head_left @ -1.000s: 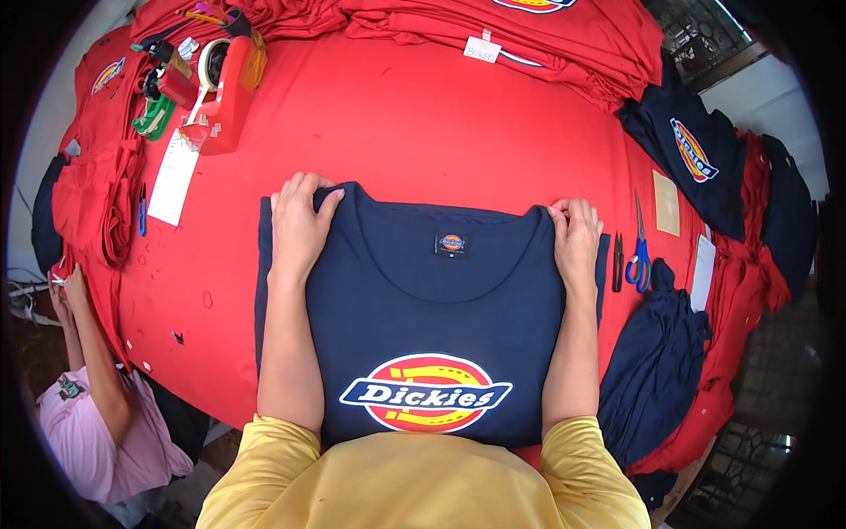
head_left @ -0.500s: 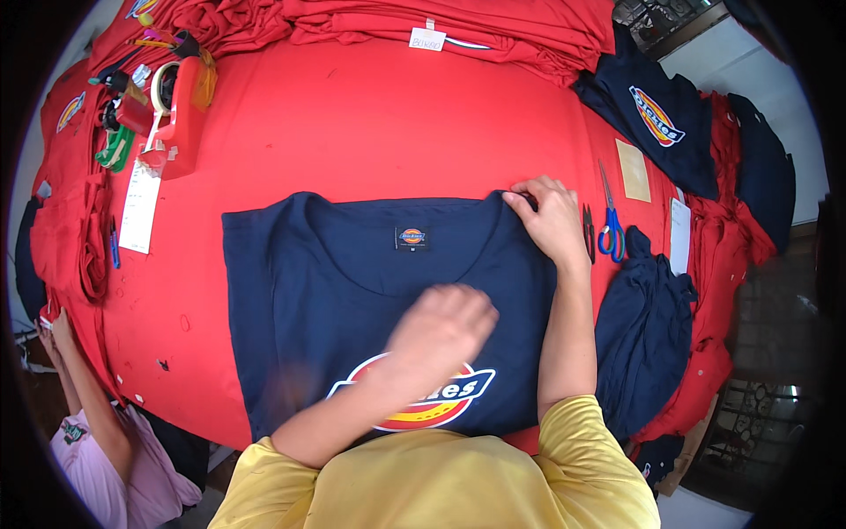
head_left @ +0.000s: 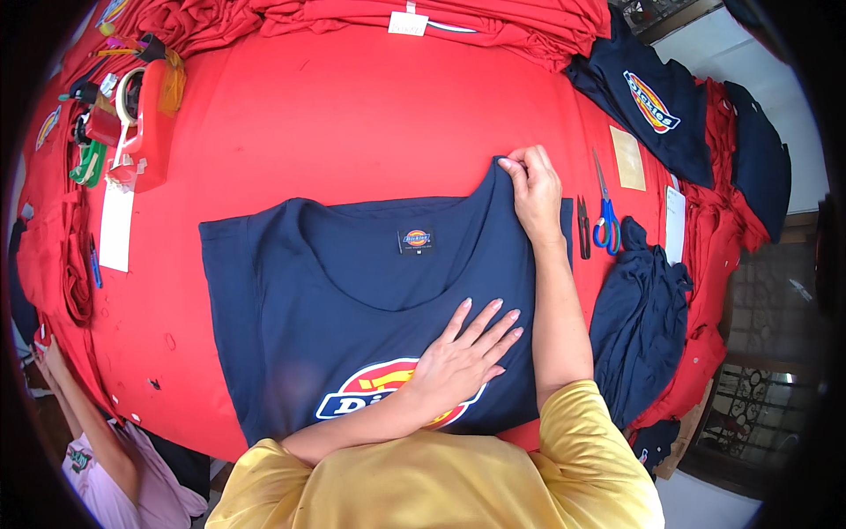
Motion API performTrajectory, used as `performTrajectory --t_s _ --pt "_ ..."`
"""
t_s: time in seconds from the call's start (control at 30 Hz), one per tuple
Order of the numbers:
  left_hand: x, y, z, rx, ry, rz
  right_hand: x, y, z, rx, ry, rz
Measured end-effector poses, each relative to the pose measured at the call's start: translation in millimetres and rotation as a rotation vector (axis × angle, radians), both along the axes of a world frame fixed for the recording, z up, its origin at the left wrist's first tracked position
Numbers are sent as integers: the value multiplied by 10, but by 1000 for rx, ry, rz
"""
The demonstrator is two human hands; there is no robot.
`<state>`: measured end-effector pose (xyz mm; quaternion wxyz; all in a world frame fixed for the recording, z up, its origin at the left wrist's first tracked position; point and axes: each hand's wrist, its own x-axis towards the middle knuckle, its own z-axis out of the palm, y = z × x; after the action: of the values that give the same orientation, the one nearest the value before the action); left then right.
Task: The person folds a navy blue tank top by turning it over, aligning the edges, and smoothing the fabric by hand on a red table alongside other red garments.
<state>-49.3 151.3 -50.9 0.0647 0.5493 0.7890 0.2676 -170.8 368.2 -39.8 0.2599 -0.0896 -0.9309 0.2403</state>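
Note:
A navy blue T-shirt [head_left: 291, 264] lies face up in front of me, with a wide round neckline and an inner neck label [head_left: 417, 241]. Across its chest runs a printed logo [head_left: 352, 401] in red, yellow and white, partly covered by my left arm. My left hand [head_left: 463, 357] rests flat on the chest, fingers spread, just above and over the print. At the right shoulder, my right hand [head_left: 533, 189] is closed, pinching the neckline edge between thumb and fingers and drawing it up to a point.
Red fabric covers the table [head_left: 352, 115]. To the right lie thread snips [head_left: 583, 227], blue-handled scissors [head_left: 604, 225] and a crumpled navy garment [head_left: 641, 322]. Far left stands a red tape dispenser [head_left: 154, 132]; folded red garments [head_left: 493, 40] line the back. A co-worker's arm [head_left: 97, 432] shows at lower left.
My right hand has moved away from me, pulling the shoulder edge of the shirt upward. My left hand, blurred before, now lies flat with its fingers spread on the chest.

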Motion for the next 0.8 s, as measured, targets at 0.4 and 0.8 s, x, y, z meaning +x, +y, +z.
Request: performTrajectory --t_s 0.4,0.8 --pt "-1518 -1078 390 83 386 933 405 -279 283 279 71 -55" --pt "-1920 -1348 121 86 64 1017 411 -304 -76 184 54 86"
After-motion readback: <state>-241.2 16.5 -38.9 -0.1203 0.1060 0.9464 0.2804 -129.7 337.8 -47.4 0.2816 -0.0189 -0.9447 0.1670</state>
